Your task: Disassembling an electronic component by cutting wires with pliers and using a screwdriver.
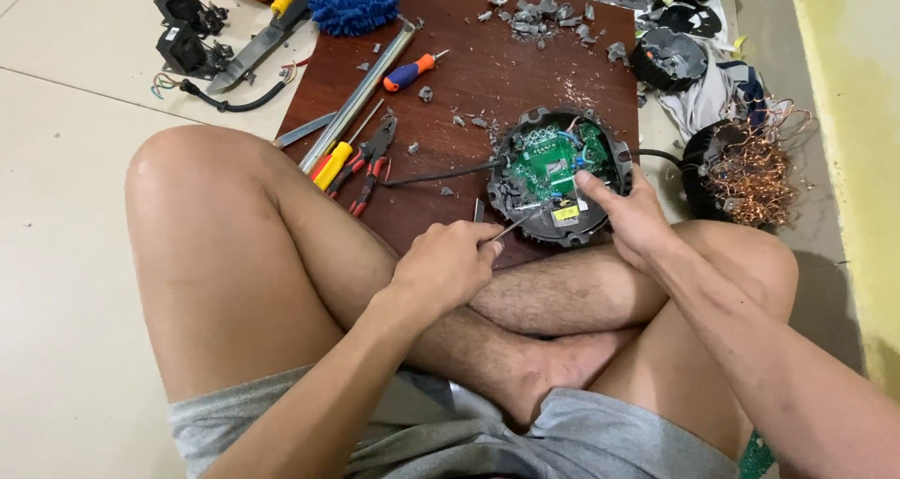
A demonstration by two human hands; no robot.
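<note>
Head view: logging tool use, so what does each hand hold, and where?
Left hand holds a thin metal tool at its near end; right hand steadies the round housing at its rim.

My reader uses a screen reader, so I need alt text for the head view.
A person sitting cross-legged pokes a thin metal tool, held in the left hand, into a round black housing with a green circuit board, while the right hand steadies it on a brown board.

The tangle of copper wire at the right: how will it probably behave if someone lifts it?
The copper wire tangle looks thin and loose, so it would likely sag, spring and snag. Probably light for its bulk. Stray ends may catch the cloth beside it.
</note>
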